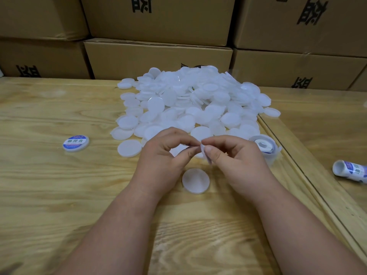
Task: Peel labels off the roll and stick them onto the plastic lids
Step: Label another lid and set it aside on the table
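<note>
Both hands meet above the middle of the wooden bench (59,195), a little toward its near edge. The left hand (160,161) has its fingers curled, thumb and forefinger pinching at one end of a small label (205,154). The right hand (236,161) is curled the same way and pinches the label from the other side, so the fingertips of the two hands almost touch. The label stands on edge between them, a thin white strip with a trace of blue print; whether it is fully free of its backing cannot be told.

Directly under the hands, toward the near edge, a single plain lid (196,180) lies flat on the bench, apart from the rest. Behind the hands a big pile of white lids (194,100) spreads toward the far edge, with loose ones scattered along its near side. Just beside the right hand, toward the right edge, sits the label roll (265,146), its loose strip curling round it. Well off toward the left edge lies one labelled lid (76,143), blue and white print facing up.

Beyond a seam on the right side of the bench, a second roll (350,171) lies on its side. Cardboard boxes (158,56) are stacked along the far edge.
</note>
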The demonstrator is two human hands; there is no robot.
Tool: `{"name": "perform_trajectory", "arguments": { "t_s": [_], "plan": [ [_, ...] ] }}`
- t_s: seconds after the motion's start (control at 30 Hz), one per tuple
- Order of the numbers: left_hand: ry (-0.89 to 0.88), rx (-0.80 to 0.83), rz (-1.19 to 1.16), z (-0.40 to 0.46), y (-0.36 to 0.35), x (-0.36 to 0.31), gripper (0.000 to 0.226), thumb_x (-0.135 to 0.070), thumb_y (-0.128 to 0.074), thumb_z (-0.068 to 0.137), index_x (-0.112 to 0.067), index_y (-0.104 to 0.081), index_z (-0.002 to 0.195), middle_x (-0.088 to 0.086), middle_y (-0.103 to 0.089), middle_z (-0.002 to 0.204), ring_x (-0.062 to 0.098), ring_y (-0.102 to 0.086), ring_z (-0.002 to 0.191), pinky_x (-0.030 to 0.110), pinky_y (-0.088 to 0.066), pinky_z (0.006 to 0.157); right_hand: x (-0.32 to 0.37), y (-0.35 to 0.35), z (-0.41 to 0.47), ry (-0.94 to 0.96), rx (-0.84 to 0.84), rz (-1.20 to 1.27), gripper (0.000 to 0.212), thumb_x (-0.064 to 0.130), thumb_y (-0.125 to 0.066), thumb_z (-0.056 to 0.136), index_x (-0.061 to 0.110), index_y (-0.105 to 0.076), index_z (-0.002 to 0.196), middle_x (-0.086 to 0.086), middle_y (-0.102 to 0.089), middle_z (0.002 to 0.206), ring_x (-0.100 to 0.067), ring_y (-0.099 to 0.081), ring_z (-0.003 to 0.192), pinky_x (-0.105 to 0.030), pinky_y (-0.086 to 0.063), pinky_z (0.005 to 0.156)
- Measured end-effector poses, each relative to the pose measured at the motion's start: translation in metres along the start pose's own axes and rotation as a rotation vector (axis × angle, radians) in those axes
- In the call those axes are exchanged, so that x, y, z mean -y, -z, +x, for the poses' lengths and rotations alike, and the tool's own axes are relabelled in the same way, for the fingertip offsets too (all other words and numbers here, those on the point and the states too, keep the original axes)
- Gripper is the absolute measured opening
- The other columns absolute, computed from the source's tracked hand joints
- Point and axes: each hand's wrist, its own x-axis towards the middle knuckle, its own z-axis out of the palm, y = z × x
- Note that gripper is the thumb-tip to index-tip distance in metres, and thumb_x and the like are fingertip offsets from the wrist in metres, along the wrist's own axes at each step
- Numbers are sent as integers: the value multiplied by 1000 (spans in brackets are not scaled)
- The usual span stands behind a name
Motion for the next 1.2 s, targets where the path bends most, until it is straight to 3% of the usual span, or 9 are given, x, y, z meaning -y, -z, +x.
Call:
{"name": "perform_trajectory", "arguments": {
  "t_s": [0.07,0.2,0.3,0.53,0.7,0.77,0.9,1.1,1.2],
  "plan": [
    [8,11,2,0,0,0,12,-19,-82,82,-30,-77,81,-15,-69,87,3,-63,95,6,-37,79,-1,1,1,20,-5,-12,9,21,-74,91,27,-79,89,4,-77,87,-12,-66,82,-30,-55,80],
    [12,25,-10,0,2,0,16,-17,-82,83,-32,-76,81,-14,-69,88,4,-64,96,7,-38,81,-4,1,2,8,-2,26,5,29,-69,91,27,-73,92,11,-74,92,-9,-66,90,-30,-51,84],
    [-5,37,-28,0,2,-1,16,-20,-82,82,-35,-75,81,-15,-69,89,6,-64,96,8,-39,81,-4,1,2,-35,69,65,24,40,-66,84,32,-73,105,13,-74,98,-10,-68,95,-28,-52,86],
    [28,44,-43,0,2,-1,10,-24,-83,81,-32,-79,81,-14,-71,87,7,-65,93,9,-42,79,-4,5,1,23,86,35,11,26,-69,92,24,-75,84,15,-70,75,-5,-63,79,-26,-46,80],
    [160,80,-68,-3,0,-2,14,-26,-84,82,-37,-76,77,-21,-72,79,-4,-65,78,6,-44,70,-3,-1,1,96,20,-72,15,27,-62,95,32,-66,81,21,-65,76,1,-57,72,-17,-43,70],
    [226,88,-91,-3,0,0,12,-26,-83,82,-34,-76,78,-20,-73,76,-5,-65,71,8,-45,65,-3,-1,2,92,-41,-29,16,29,-58,95,33,-63,81,20,-63,77,-3,-56,75,-22,-46,72],
    [291,99,-149,-4,2,2,11,-27,-82,84,-35,-75,81,-7,-73,74,7,-62,67,20,-49,63,0,-1,2,102,-116,62,17,25,-58,99,30,-64,84,18,-62,77,-7,-58,78,-31,-51,80],
    [341,-50,-139,-3,14,9,7,-37,-72,75,-31,-70,79,-4,-70,73,11,-60,68,21,-48,64,1,2,2,156,-253,84,18,16,-59,103,23,-66,88,24,-63,75,4,-57,71,-11,-47,68],
    [395,-100,-160,-8,28,11,12,-38,-65,76,-27,-63,73,-10,-53,63,10,-46,60,27,-42,60,1,4,3,174,-296,101,17,18,-62,102,25,-69,88,22,-66,76,5,-58,69,-10,-46,65]
  ]
}}
